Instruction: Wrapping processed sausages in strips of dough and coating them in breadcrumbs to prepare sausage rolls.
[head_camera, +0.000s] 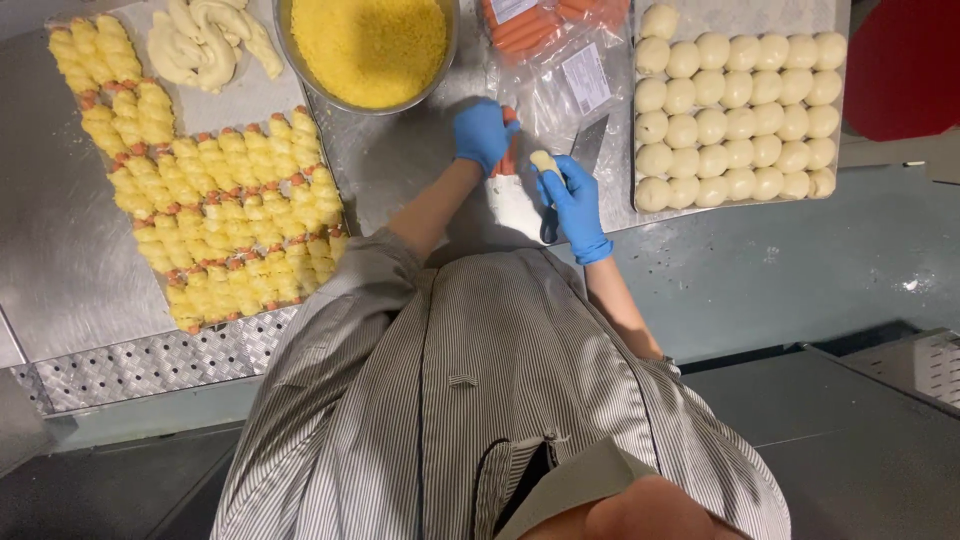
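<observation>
Striped work coat (500, 400) of the person fills the near foreground, both forearms reaching out over the steel table (400, 165). Step in hand, judging by the layout: wrapping dough around a sausage. The left hand (483, 133), blue-gloved, is closed around an orange sausage (510, 150) held roughly upright just above the table. The right hand (575, 200), also gloved, pinches a small pale dough piece (543, 160) between its fingertips, just beside the sausage; touching or not, cannot tell. Next move likely calls for bringing the dough end against the sausage and winding it, so both hands must stay close and turn together. Left wrist bent inward, elbow out; right forearm angled up from the body, palm toward the left. Sides: tray of dough balls (740, 110) on the right, bowl of yellow crumbs (368, 45) ahead, crumb-coated finished rolls (210, 200) on the left, sausage packs (555, 40) beyond the hands.
</observation>
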